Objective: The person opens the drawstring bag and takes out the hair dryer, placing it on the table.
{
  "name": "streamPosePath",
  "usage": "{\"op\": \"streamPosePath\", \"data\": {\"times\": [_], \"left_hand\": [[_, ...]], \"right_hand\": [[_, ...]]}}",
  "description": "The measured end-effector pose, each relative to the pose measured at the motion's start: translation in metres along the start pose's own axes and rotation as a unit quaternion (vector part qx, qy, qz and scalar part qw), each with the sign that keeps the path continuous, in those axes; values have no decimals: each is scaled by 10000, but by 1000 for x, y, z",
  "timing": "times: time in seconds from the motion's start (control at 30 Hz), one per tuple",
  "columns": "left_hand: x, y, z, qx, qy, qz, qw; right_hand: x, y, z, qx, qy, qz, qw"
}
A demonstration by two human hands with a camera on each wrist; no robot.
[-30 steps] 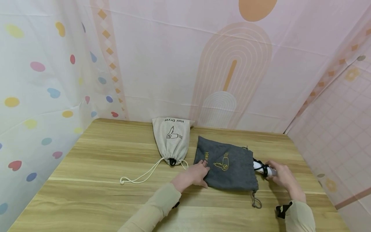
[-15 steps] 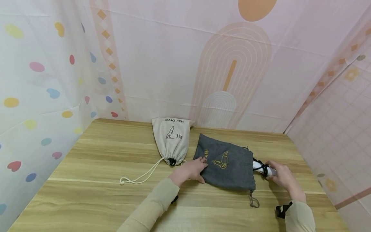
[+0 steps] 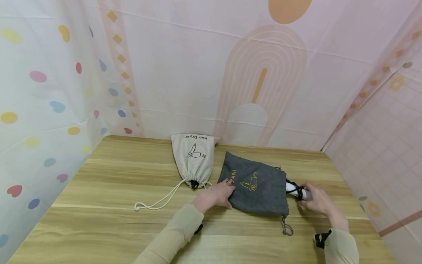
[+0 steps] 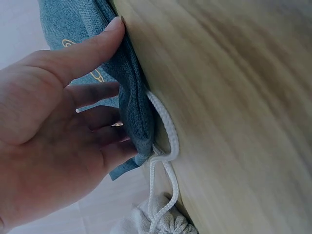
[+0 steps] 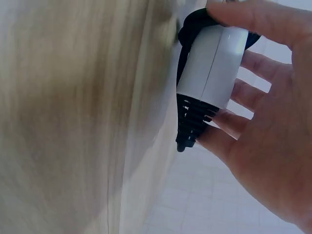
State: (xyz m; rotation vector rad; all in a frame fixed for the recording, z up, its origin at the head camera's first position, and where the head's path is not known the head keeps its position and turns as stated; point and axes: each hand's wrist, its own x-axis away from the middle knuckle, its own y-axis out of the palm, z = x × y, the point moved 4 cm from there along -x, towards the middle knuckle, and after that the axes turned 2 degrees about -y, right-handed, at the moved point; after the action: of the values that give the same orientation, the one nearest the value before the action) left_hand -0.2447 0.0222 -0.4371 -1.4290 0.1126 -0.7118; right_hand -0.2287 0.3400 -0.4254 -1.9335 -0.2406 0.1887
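A dark grey drawstring bag, printed with a gold hair dryer outline, lies on the wooden table. My left hand pinches its bottom left corner; in the left wrist view the fingers go in behind a fold of the cloth. From the bag's mouth on the right sticks a white handle of a hair dryer, wound with black cord. My right hand grips the handle's end. In the right wrist view a ribbed black cord sleeve shows at that end. The bag hides the rest of the dryer.
A light grey drawstring bag marked "Hair Dryer" lies to the left, its white cord trailing over the table. The dark bag's grey drawstring loop hangs toward the front. Patterned curtains stand behind and at the sides.
My left hand has shifted a little left, and the dark bag's bottom edge has moved with it. My right hand still holds the handle, almost in the same place.
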Motion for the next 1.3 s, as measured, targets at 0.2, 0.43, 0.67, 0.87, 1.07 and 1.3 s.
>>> {"op": "streamPosePath", "data": {"times": [0.2, 0.43, 0.67, 0.87, 1.07, 1.3], "left_hand": [[-1, -1, 1, 119, -30, -50, 9999], [0, -2, 1, 186, -67, 20, 9998], [0, 1, -1, 105, -21, 135, 9999], [1, 0, -1, 136, 2, 60, 9999], [-2, -2, -2, 394, 85, 672, 9969], [-14, -13, 1, 21, 333, 1407, 9895]], "right_hand": [[0, 2, -2, 205, 182, -59, 9996], [1, -1, -4, 453, 408, -99, 9981], [6, -3, -4, 468, 641, -238, 9966], [6, -3, -5, 490, 806, -368, 9949], [4, -2, -6, 559, 842, -438, 9939], [3, -1, -9, 773, 790, -537, 9924]]}}
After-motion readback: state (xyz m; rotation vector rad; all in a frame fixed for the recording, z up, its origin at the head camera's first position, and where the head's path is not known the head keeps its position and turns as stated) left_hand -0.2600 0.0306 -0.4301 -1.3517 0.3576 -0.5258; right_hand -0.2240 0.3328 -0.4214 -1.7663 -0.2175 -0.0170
